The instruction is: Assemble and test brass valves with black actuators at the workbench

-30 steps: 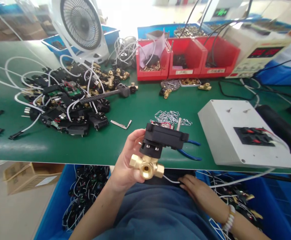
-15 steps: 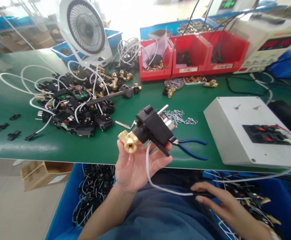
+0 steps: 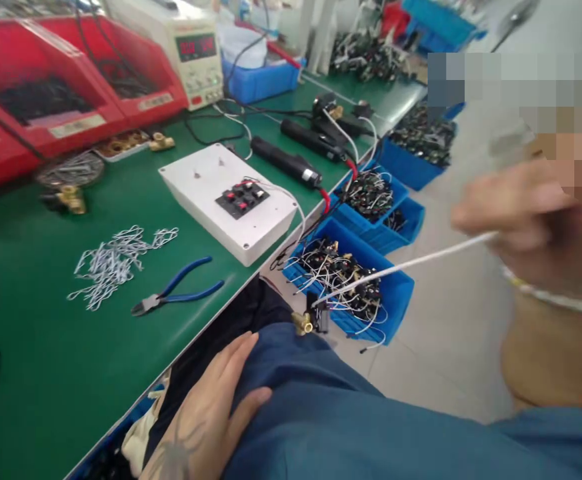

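Note:
My right hand point(image 3: 515, 207), blurred and raised at the right with a pale bracelet at its wrist, is closed on a white cable point(image 3: 415, 262). From there the cable slants down to a black-housed brass valve point(image 3: 305, 324), seen beside my thigh and in front of a blue bin. The cable's other end is hidden at my hand. My left hand point(image 3: 215, 393) lies on my lap, fingers stretched out and thumb apart, with nothing in it. Blue-handled cutting pliers point(image 3: 181, 290) lie on the green table point(image 3: 35, 373) close by.
A white switch box point(image 3: 211, 200) sits at the table edge. Behind it lie black electric screwdrivers point(image 3: 285, 163). A blue bin point(image 3: 395, 300) of similar wired valves stands beside the table. Metal clips point(image 3: 113, 263), red bins point(image 3: 155, 87) and a power supply point(image 3: 191, 60) occupy the table.
The view has swung to the right. My left hand has let go of the valve and dropped to my lap. My right hand has risen, with the valve's cable in it.

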Action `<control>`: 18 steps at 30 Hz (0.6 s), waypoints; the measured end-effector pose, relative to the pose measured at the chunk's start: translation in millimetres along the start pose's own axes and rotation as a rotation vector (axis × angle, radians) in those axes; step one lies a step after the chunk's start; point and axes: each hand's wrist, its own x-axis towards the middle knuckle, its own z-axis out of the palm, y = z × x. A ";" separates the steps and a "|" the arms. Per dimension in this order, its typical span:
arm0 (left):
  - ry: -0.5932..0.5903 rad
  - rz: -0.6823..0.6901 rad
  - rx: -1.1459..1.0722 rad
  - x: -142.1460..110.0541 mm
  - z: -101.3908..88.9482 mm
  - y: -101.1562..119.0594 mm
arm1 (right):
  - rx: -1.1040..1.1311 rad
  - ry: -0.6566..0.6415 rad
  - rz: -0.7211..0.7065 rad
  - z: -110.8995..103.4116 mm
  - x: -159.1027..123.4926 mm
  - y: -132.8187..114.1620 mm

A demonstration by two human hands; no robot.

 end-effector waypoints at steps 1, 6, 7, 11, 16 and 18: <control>-0.015 0.027 0.033 1.3 1.1 -0.6 | -0.006 -0.023 0.032 1.8 -2.2 12.7; -0.025 0.034 0.110 2.5 4.8 -13.4 | -0.081 0.103 0.289 23.2 14.6 109.8; -0.040 0.031 0.118 2.7 5.3 -16.5 | -0.094 0.191 0.360 23.9 20.1 134.0; -0.053 0.034 0.146 6.0 8.0 -25.1 | -0.070 0.440 0.595 18.2 37.1 219.1; 0.049 0.082 0.210 15.6 13.6 -19.9 | -0.009 0.519 0.720 31.3 54.7 275.6; 0.088 0.091 0.274 19.2 14.3 -14.4 | -0.008 0.484 0.746 46.4 59.9 287.1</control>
